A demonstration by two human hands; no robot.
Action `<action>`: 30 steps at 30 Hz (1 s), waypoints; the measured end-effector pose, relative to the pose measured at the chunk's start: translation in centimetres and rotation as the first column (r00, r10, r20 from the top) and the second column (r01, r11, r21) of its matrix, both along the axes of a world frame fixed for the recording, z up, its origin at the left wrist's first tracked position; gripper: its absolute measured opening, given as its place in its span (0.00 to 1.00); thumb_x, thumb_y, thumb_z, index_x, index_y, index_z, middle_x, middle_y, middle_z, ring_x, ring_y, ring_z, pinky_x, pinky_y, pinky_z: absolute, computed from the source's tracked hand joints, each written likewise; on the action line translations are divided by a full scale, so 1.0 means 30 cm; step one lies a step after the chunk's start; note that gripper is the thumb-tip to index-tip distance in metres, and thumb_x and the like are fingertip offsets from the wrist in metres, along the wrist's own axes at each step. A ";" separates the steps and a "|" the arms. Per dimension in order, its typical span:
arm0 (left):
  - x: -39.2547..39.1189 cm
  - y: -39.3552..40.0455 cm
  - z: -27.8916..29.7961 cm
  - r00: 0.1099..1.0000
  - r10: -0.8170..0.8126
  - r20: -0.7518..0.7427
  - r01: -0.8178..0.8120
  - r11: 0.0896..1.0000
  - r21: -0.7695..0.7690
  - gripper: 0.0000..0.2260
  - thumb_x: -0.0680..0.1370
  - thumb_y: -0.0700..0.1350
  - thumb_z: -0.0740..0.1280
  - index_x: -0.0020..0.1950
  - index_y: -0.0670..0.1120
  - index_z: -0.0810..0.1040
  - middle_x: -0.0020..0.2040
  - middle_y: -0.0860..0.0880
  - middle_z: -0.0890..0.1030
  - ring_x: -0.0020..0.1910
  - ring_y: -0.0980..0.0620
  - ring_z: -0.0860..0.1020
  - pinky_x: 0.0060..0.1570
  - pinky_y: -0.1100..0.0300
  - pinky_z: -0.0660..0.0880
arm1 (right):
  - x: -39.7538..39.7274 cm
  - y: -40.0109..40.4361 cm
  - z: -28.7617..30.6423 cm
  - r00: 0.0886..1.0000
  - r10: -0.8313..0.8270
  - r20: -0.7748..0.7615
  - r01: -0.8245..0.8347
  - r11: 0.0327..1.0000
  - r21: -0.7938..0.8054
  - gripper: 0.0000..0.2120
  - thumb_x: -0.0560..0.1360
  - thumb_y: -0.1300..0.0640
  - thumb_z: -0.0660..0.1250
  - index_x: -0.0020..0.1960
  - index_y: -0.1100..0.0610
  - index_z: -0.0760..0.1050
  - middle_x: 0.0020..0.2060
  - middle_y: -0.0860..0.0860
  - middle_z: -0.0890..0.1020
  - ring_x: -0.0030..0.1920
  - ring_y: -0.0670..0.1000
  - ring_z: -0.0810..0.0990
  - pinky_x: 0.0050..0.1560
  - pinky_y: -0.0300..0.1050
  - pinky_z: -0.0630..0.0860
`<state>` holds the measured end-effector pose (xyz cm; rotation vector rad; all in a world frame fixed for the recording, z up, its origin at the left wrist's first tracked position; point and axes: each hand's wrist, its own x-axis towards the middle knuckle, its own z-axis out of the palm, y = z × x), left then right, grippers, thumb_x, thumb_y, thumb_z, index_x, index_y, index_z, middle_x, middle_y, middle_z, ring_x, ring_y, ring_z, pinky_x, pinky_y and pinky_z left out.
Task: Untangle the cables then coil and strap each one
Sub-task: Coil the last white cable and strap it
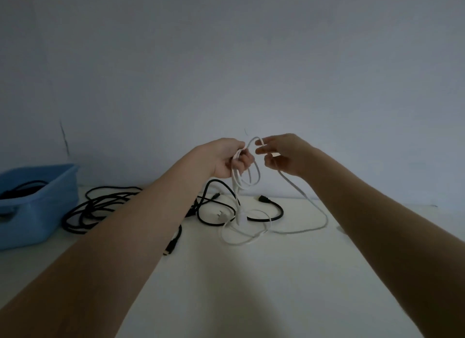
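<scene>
A white cable [302, 230] runs from loops held in the air down onto the white table [251, 287]. My left hand [226, 159] grips a small coil of the white cable, whose loops hang below the fist. Just to its right, my right hand [284, 152] pinches the top of a fresh loop, and the cable trails from that hand down to the table. Black cables [100, 206] lie tangled on the table behind my left forearm, one curving past the white cable to a black plug [264, 199].
A blue plastic bin [37, 211] with dark cables inside stands at the left table edge. A black connector [171, 247] lies beside my left forearm. A white plug [222, 215] rests among the cables. A plain wall rises behind the table.
</scene>
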<state>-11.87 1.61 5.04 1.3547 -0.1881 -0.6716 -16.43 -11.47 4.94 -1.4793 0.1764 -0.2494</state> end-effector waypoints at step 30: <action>0.038 -0.040 0.003 0.972 -0.179 0.153 0.213 0.945 -0.248 0.16 0.83 0.47 0.52 0.36 0.46 0.66 0.23 0.54 0.63 0.16 0.59 0.59 0.15 0.70 0.57 | 0.067 -0.016 -0.129 0.938 0.344 -0.029 -0.305 0.866 0.395 0.08 0.80 0.61 0.56 0.49 0.65 0.70 0.37 0.57 0.76 0.37 0.52 0.78 0.41 0.46 0.80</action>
